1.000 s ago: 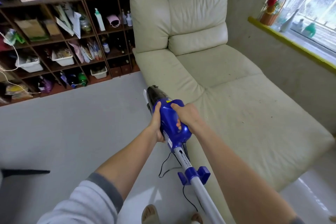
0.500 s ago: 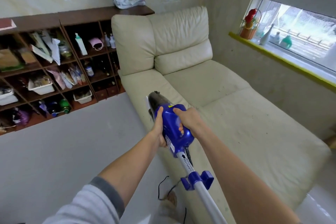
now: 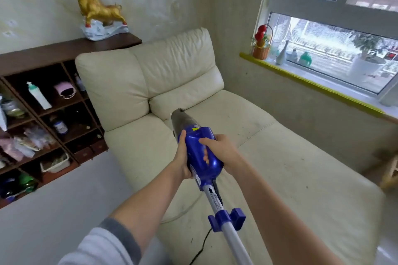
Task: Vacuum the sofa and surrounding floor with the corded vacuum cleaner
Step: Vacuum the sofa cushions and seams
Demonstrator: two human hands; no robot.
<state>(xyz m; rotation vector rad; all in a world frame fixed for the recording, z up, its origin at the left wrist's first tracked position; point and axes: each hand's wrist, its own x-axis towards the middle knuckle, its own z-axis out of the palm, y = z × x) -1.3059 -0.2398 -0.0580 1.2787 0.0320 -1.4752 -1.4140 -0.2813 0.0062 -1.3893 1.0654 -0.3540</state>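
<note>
- Sofa point(image 3: 280, 178): the cream sofa fills the middle and right of your view. Its seat runs from the backrest cushions at the far end toward you, below and beyond both hands. Dark specks are scattered over the seat surface, which suggests it is not yet cleaned.
- Floor point(image 3: 53, 211): the pale floor lies to the left of the sofa, between it and the brown shelf unit point(image 3: 43, 114).
- Vacuum cleaner point(image 3: 202, 153): you hold the blue body above the sofa's near left seat section. Its long axis runs from the grey tube at the lower middle of the frame, up through the blue body, to the dark end that points at the backrest. The black cord point(image 3: 202, 245) hangs below the tube.
- Which way the suction opening faces cannot be told.
- Right hand point(image 3: 221, 150): your fingers wrap the right side and top of the blue body. This hand sits slightly farther along the axis toward the sofa back.
- Left hand point(image 3: 183, 157): your fingers and thumb clasp the left side of the body, opposite the right hand.
- Judgement: the coming move turns on that axis. The dark end must tilt down, since the seat lies below it and not ahead.
</note>
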